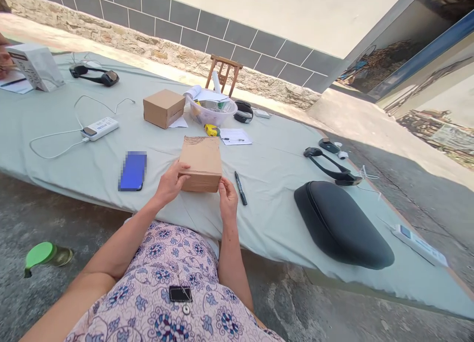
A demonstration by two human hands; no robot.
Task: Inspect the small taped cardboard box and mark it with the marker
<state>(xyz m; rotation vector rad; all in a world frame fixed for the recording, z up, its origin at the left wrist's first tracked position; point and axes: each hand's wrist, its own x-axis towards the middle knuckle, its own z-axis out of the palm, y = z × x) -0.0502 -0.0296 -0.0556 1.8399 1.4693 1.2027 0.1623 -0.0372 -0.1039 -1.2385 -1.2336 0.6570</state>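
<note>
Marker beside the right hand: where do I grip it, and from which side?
Probably mid-barrel, from above, pinching across the long sides: the black marker is slim and lies flat on the tablecloth, both long sides clear. The right hand is nearest, but on the cardboard box.

Near box (201,156) between phone (132,171) and pen (240,188) (basin (211,117) behind).

Phone (132,171) blocks L of box (202,156); L hand (172,181) fills part of gap btwn. Pen (240,188) just R of R hand (228,196) (low, can pass over). Past pen, open surface (270,203) till black case (344,226). Far side: tape measure (211,130), paper (237,136), 2nd box (164,108) in way.
</note>
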